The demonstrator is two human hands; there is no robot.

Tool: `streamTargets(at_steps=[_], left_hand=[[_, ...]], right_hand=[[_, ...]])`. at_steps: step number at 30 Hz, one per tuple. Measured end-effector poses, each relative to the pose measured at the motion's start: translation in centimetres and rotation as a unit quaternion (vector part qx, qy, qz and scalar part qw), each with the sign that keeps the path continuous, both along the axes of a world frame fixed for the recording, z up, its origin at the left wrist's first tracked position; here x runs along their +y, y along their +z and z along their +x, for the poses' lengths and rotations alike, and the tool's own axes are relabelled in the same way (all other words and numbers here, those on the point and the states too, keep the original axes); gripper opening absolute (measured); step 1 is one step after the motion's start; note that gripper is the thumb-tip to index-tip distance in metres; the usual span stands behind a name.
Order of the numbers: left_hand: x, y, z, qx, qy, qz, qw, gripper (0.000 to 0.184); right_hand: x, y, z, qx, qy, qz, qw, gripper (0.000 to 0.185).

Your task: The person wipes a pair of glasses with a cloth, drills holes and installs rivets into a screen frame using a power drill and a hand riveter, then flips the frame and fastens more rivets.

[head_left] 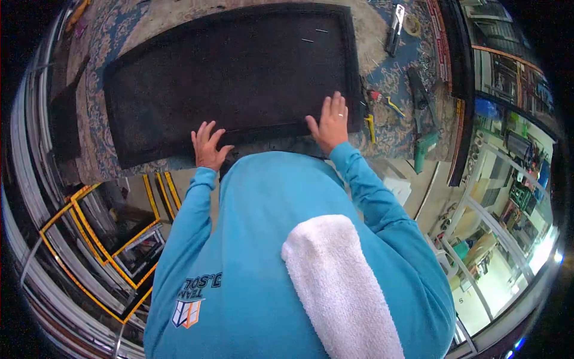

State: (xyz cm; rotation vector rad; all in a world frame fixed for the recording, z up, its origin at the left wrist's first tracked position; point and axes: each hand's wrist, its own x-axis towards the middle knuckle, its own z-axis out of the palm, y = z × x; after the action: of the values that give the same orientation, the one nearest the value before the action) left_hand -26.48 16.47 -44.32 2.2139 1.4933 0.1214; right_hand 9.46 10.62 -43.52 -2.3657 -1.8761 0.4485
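Note:
A large black framed mesh panel (pixel 233 72) with a curved far edge lies flat on the carpeted table. My left hand (pixel 207 145) rests at its near edge, left of the middle, fingers spread. Farther right, my right hand (pixel 330 122) lies palm down near the panel's near right corner, fingers stretched out and a ring on one of them. Neither hand grips anything. Two thin metal pins (pixel 307 40) lie on the mesh toward the far right.
Right of the panel lie yellow-handled pliers (pixel 370 127), a green-handled tool (pixel 426 145), a black and silver tool (pixel 395 30) and a tape roll (pixel 412 25). Yellow-edged frames (pixel 113 263) and long metal profiles (pixel 30 137) stand at left. A glazed partition (pixel 478 215) is at right.

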Motion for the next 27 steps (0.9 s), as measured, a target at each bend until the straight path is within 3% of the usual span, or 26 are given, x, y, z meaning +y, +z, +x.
streamTargets(at_steps=[27], left_hand=[[0.9,1.5,1.6,0.068,-0.013,-0.026,0.997,0.049]], right_hand=[[-2.6,-0.3,-1.3,0.013,-0.059,-0.037,0.997,0.078]])
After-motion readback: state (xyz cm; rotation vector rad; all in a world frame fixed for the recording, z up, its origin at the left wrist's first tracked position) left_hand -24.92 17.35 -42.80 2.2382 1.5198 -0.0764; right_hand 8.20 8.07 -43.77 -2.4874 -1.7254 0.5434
